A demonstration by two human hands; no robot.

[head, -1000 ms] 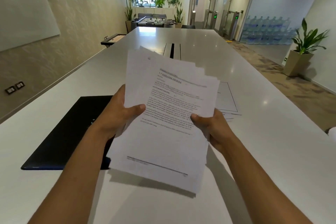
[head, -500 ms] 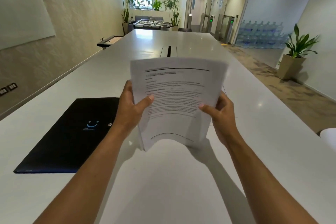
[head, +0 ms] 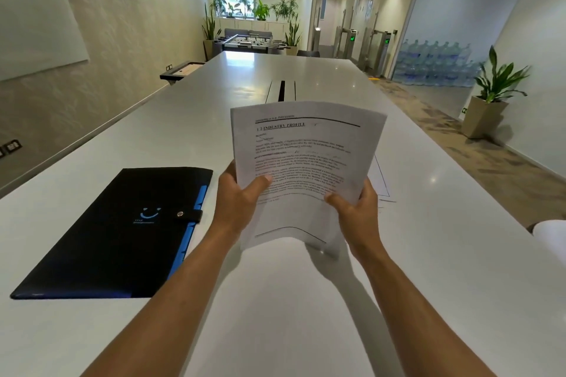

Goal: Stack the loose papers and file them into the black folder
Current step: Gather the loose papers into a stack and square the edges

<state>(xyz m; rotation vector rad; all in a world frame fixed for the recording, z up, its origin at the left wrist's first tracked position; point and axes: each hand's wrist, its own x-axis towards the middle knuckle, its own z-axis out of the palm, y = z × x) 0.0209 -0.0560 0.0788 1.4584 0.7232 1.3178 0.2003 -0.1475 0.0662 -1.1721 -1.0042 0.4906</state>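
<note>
I hold a stack of printed papers (head: 303, 156) upright above the white table (head: 275, 300), its lower edge bowed just over the surface. My left hand (head: 239, 196) grips the stack's left side, thumb on the front page. My right hand (head: 355, 208) grips the lower right side. The black folder (head: 116, 232) lies closed and flat to the left of my left forearm, with a blue smile mark, a snap tab and blue edges. One more loose sheet (head: 379, 184) lies on the table behind the stack, mostly hidden.
A cable slot (head: 281, 90) runs along the table's middle further back. Something white (head: 551, 231) pokes in at the right edge. A potted plant (head: 490, 98) stands on the floor to the right. A wall borders the table's left side.
The fanned, tilted papers have been squared into one even stack and raised upright. Both hands shifted to its sides. The view moved, so the whole folder shows.
</note>
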